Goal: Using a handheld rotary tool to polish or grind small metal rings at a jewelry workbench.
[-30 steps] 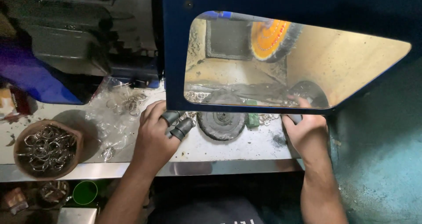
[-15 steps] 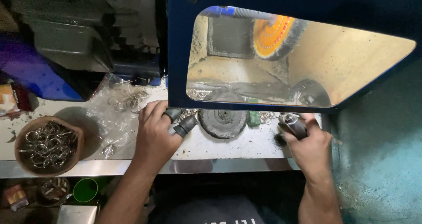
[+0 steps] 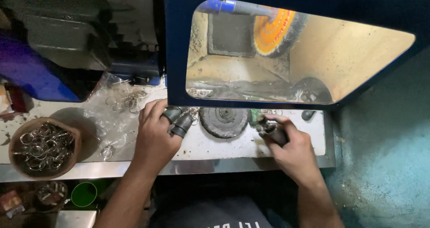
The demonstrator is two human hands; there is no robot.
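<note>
Your right hand (image 3: 289, 149) had drawn back from the buffing wheel (image 3: 273, 28) to the surface (image 3: 215, 147), fingers closed round a small metal piece (image 3: 268, 126), while your left hand (image 3: 154, 136), finger guards on, rested curled by the loose rings (image 3: 192, 112).

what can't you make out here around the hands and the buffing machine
- Head view: what the right hand grips is mostly wrapped by its fingers; only a small dark tip shows.
- Left hand: dark covers hide the fingertips, so what they touch under the blue hood edge is unclear.
- Orange buffing wheel: partly cut off by the hood opening.
- Metal rings in the brown bowl: too tangled to count.
- Both forearms leave the bottom edge.
</note>
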